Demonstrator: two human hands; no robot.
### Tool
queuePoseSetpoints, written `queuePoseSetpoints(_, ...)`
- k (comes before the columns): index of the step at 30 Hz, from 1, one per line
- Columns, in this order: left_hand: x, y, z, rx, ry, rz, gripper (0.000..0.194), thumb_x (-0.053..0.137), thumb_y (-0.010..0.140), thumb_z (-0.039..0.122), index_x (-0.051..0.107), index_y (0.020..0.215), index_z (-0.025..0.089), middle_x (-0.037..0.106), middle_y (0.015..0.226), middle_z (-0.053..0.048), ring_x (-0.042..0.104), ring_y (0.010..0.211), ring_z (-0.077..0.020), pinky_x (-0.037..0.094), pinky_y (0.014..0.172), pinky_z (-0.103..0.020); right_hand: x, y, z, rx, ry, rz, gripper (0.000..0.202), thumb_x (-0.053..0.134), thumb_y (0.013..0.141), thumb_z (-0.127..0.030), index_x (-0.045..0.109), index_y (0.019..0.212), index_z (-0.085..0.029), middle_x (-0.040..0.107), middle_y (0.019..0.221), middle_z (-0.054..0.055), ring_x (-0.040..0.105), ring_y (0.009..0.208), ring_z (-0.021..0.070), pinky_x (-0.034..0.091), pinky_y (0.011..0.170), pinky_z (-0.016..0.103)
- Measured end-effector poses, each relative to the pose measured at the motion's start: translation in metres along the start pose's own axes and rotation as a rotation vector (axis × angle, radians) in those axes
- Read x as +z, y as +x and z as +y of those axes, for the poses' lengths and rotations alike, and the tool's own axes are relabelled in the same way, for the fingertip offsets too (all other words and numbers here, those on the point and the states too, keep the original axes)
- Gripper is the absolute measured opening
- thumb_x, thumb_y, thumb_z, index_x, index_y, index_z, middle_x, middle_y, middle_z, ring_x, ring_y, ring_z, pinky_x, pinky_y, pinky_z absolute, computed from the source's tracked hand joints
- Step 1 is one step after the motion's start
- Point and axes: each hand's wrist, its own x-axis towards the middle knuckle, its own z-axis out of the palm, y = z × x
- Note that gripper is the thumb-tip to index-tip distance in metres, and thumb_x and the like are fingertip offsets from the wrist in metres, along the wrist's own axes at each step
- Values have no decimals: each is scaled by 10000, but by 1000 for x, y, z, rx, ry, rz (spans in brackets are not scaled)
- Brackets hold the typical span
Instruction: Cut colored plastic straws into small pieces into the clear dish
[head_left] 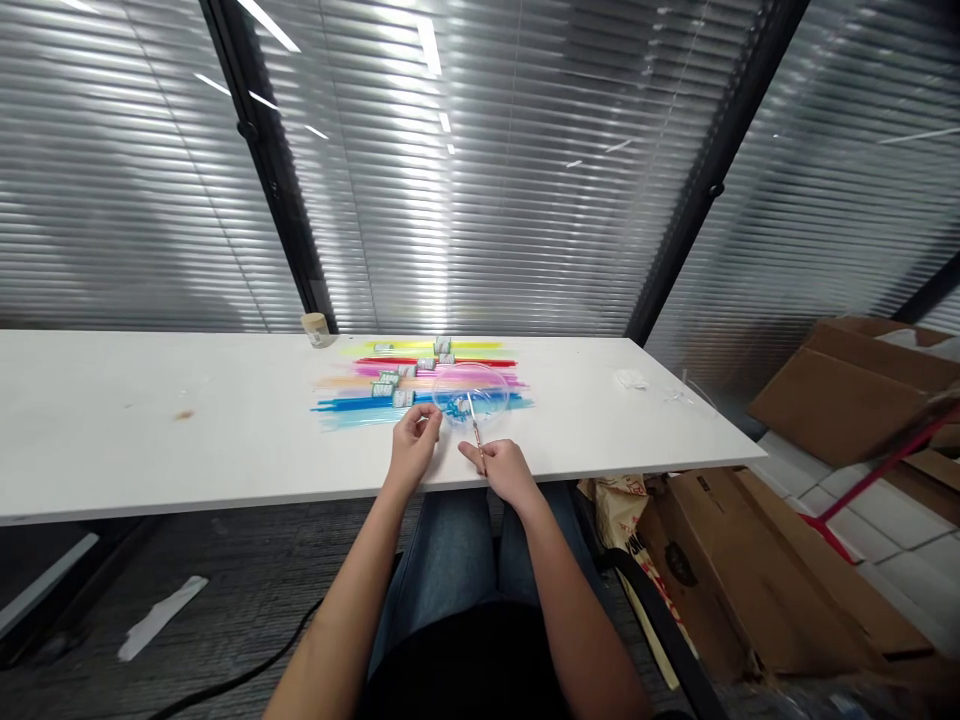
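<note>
A clear round plastic bowl (495,410) stands near the table's front edge, with small blue pieces (459,407) inside. To the left of its rim is my left hand (417,437), fingers and thumb drawn together in a pinch; anything between them is too small to make out. My right hand (504,466) grips slim scissors (475,432), seen nearly edge-on, with their silver tip pointing over the bowl. Behind and beside the bowl lie bundles of thin coloured straws or sticks: blue (349,404), pink (517,381), red (499,362) and yellow (480,346), several with paper labels (403,398).
The white table (247,430) reaches far to the left. A small lidded jar (316,330) stands at its back edge. A crumpled white tissue (631,379) and clear plastic scraps (679,396) lie right. Cardboard boxes (780,570) and a paper bag (622,500) are on the floor.
</note>
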Motion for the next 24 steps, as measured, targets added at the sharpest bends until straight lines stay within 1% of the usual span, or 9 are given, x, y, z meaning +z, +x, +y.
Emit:
queuePoseSetpoints(3,0,-1,3,32,50,-13,246,541,876,432,507,798,201,454,676,44,431,566,-103,368,571,-225,-1,1,1,-16,86,2,569,586,797,-636,421,462,-206,370,443,-45,344,448,108,280,483,252)
queuePoseSetpoints(6,0,-5,9,86,119,-20,233,479,907,405,472,785,207,431,695,37,429,635,-124,375,640,-241,-6,0,-3,-39,163,24,533,563,819,-624,461,505,-205,382,443,-45,351,431,113,290,468,256)
queuePoseSetpoints(9,2,-12,22,141,186,-52,196,474,916,348,480,786,201,447,747,20,432,718,-141,365,715,-261,-13,-2,-13,-107,224,71,434,596,822,-562,543,606,-190,452,511,-32,415,488,128,347,513,258)
queuePoseSetpoints(12,6,-18,38,162,223,-130,182,462,931,295,484,779,197,458,752,15,424,719,-143,352,695,-262,-19,-2,-23,-185,274,100,340,644,810,-489,556,683,-187,509,629,-18,458,578,135,394,588,256)
queuePoseSetpoints(15,12,-22,52,150,239,-227,184,446,950,276,484,788,196,458,745,18,429,702,-138,358,670,-256,-23,-1,-28,-254,358,90,290,666,823,-422,550,706,-184,529,703,-10,427,563,118,376,547,250)
queuePoseSetpoints(17,16,-22,58,101,245,-299,194,432,964,281,468,792,198,434,749,21,417,701,-134,350,662,-255,-26,0,-29,-263,381,57,248,666,840,-375,571,721,-179,544,732,-7,417,548,109,376,537,249)
queuePoseSetpoints(19,20,-21,62,51,246,-325,220,423,973,295,450,776,200,411,737,24,399,686,-133,340,646,-256,-30,2,-29,-279,399,26,222,670,848,-336,575,721,-179,551,747,-3,453,577,115,392,556,248)
queuePoseSetpoints(21,24,-18,65,8,248,-339,238,417,977,306,431,764,202,409,738,21,395,685,-134,342,642,-257,-36,6,-28,-310,409,26,204,674,850,-304,578,720,-180,545,738,-3,481,611,126,402,573,247)
queuePoseSetpoints(24,30,-9,69,-19,272,-368,246,403,981,305,435,760,202,416,731,16,405,685,-138,346,633,-259,-46,15,-27,-379,387,36,215,664,864,-281,577,695,-181,552,735,4,501,633,134,406,575,244)
